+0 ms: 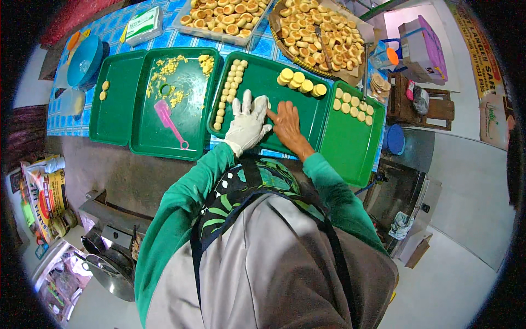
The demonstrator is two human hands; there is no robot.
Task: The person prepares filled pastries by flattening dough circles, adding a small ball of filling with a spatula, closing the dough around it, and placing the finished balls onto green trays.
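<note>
My left hand (pixel 247 125), in a white glove, lies on a green tray (pixel 257 70) with its fingers stretched and apart. Close against its fingertips comes my bare right hand (pixel 287 127), fingers bent and pressed together. Whatever they hold is hidden; a small pale bit shows between the two hands. Along the tray's left side run two columns of small round dough balls (pixel 230 88). At its far right stand stacks of flat, pale yellow dough discs (pixel 296 80).
To the right, a lighter green tray (pixel 350 140) carries rows of discs. Leftward, another tray (pixel 164 134) holds yellow crumbly filling (pixel 167 74) and a pink scoop (pixel 171 124). A narrower tray (pixel 112 123) has two pieces. Browned pastries fill a plastic box (pixel 222 19) and a round woven tray (pixel 315 38) behind.
</note>
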